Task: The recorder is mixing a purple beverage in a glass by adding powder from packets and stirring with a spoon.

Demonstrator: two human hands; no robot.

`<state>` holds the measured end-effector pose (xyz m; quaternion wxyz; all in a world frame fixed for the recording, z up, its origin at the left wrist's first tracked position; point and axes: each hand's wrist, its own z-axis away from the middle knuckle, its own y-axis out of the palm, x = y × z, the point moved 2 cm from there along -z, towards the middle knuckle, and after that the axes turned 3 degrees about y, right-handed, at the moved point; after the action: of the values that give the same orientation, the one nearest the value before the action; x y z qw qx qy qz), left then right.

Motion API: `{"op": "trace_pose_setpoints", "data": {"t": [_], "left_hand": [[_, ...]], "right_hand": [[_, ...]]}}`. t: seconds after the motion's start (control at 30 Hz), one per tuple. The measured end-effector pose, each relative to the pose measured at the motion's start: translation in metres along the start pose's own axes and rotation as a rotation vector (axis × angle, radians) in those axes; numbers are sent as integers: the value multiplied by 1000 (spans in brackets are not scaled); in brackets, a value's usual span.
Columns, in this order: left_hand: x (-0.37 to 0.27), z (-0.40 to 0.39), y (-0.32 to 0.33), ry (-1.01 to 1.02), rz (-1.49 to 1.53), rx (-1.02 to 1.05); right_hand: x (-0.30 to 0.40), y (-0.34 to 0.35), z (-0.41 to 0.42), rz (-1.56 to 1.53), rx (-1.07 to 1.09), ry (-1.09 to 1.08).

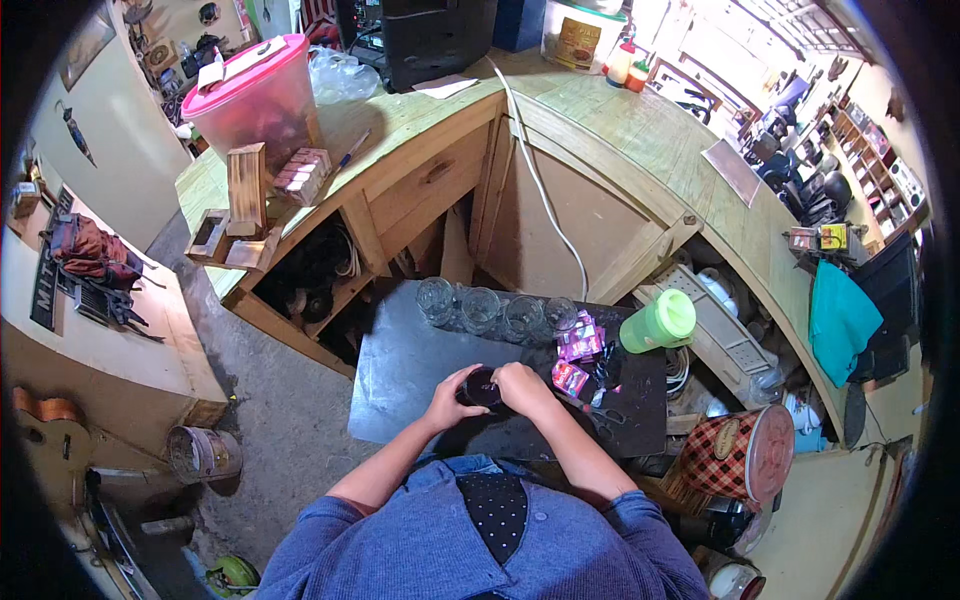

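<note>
A drinking glass of dark purple liquid (478, 388) stands low on the dark table (401, 360), close to my body. My left hand (447, 403) wraps around its left side. At the right of the rim, my right hand (523, 388) has its fingers drawn together; whatever they may hold is hidden. Clear glass mugs (480, 310) line the table's far edge. Pink-purple sachets (580, 339) lie in a pile right of my right hand, with one more sachet (570, 377) nearer. Scissors (606, 420) rest beside my right forearm. A light green lidded pitcher (656, 324) occupies the far right corner.
A wooden counter (630, 112) curves around the table, with open shelves below. It carries a pink-lidded tub (251, 109) and wooden blocks (246, 191). A white cable (546, 187) hangs down its front. At right is a plaid container (720, 454); a bucket (202, 454) stands left.
</note>
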<state>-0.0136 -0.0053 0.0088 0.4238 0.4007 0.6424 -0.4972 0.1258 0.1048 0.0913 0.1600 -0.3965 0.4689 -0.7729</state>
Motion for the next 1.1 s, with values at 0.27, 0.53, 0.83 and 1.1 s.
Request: {"op": "trace_pose_setpoints", "data": {"t": [0.27,0.53,0.83,1.1], "left_hand": [[2,-3,4,-31,16,20],[-3,-1,0,2,0,10],[1,-1,1,15,5,-1],[4,-1,4,15,15,-10]], "right_hand": [[-9,33,-7,-150,-25,-90],[-5,12,6,-82,61,-5],[-6,5,-5,-24,-47,-61],[0,18,-7,-151,26,-174]]}}
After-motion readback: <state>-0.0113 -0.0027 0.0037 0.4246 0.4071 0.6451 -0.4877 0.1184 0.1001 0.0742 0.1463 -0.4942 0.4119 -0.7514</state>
